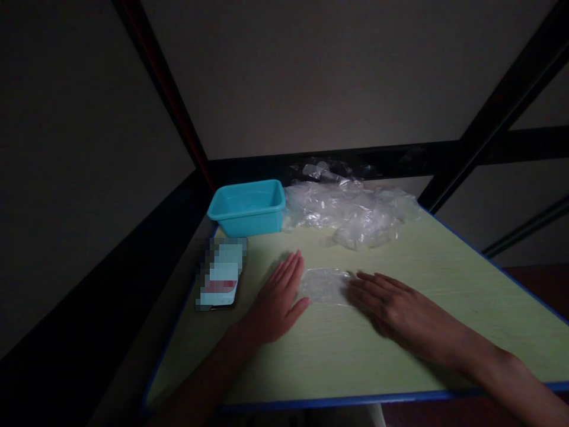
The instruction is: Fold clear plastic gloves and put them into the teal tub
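Pale table [471, 284] in a dim corner, one clear bag [326, 286] lying flat between two hands

The room is dark, with a grey wall [333, 77] behind the table and a black band along its foot. On the tabletop, edged in blue, the clear bag lies in front of the person, nearer the front edge than the crumpled pile of plastic [342, 204] at the back. It looks like thin, see-through film, and its long axis runs from side to side, almost in line from one hand to the other.

That line is what matters most here: each short end of the bag faces a hand. The left hand [280, 299] is at the left end, its fingers pointing away from the person and its thumb spread towards the bag's near corner. The right hand [391, 305] comes in from the right, palm down, its fingertips over the right end. The right reaches further across the film; the left is just beside its edge, and whether it touches cannot be told.

Both hands are flat with the fingers stretched out, and neither appears to pinch anything. The right thumb is hidden.

Beyond the left hand, a phone [222, 279] lies face up near the table's left side, and a blue tub [252, 224] stands behind it, next to the plastic pile
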Action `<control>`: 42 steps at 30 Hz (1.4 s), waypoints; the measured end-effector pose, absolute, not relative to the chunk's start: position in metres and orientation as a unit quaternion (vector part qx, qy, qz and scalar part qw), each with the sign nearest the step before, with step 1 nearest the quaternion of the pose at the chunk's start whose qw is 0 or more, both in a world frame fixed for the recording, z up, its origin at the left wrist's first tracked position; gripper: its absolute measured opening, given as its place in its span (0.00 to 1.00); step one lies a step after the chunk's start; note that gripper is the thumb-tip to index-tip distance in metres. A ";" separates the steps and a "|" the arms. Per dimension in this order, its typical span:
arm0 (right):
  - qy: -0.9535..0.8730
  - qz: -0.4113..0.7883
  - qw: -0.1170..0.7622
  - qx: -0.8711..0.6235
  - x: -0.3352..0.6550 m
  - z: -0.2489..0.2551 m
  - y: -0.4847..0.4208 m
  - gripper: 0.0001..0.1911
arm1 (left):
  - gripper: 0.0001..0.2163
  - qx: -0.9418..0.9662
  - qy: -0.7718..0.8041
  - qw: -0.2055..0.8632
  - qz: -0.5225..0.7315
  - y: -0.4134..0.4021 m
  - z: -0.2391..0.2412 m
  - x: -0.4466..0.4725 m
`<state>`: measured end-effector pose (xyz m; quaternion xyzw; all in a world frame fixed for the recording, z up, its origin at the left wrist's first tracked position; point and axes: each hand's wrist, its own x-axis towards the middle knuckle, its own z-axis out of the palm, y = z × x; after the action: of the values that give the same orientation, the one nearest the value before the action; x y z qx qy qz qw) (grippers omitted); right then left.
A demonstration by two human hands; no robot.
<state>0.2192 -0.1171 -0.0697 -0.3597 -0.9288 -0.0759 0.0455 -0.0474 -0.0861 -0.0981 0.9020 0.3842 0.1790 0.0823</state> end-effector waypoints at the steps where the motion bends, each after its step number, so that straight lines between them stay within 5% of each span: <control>1: -0.927 -0.085 0.050 -0.361 0.219 -0.072 -0.118 0.29 | 0.31 0.910 0.375 0.083 0.155 -0.088 -0.098 -0.042; 7: -0.915 -0.111 0.065 -0.382 0.225 -0.080 -0.123 0.25 | 0.31 0.921 0.383 0.052 0.057 -0.092 -0.097 -0.026; 26: -0.889 0.065 0.225 -0.394 0.242 -0.048 -0.116 0.12 | 0.33 0.918 0.373 0.106 0.084 -0.088 -0.092 -0.030; 36: -0.829 0.156 0.297 -0.449 0.195 0.052 -0.115 0.12 | 0.21 0.821 0.345 0.437 0.126 -0.076 -0.054 -0.048; 42: -0.752 0.330 0.350 -0.451 0.192 0.061 -0.080 0.10 | 0.32 0.671 0.171 0.716 0.090 -0.066 -0.051 -0.070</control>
<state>0.1916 -0.0799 0.0607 -0.4510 -0.7518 0.3296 0.3504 -0.0697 -0.0660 -0.0511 0.6706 0.1710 0.0900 0.7162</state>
